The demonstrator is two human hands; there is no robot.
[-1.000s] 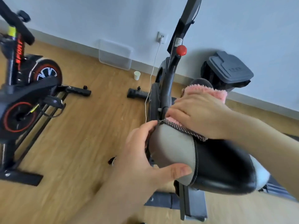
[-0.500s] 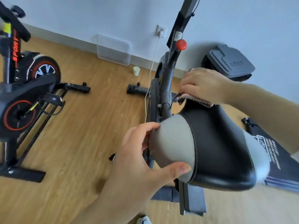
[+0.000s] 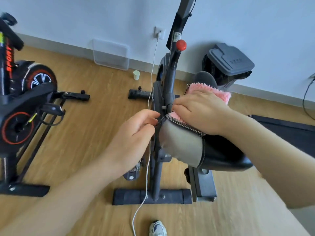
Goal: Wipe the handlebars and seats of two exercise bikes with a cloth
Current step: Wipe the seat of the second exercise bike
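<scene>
A single head-worn view, looking forward and steeply down. Both forearms come in from the bottom corners and meet at centre frame, left hand (image 3: 136, 132) and right hand (image 3: 201, 113) close under the lens, at the cloth (image 3: 219, 94) on the seat (image 3: 184, 147). A shoe (image 3: 157, 228) sits at the bottom edge, almost straight below. Floor (image 3: 85, 133) fills the middle, and the wall (image 3: 102, 17) runs along the top, its base sloping down to the right. The second bike (image 3: 25, 99) stands farther off at the left edge.
</scene>
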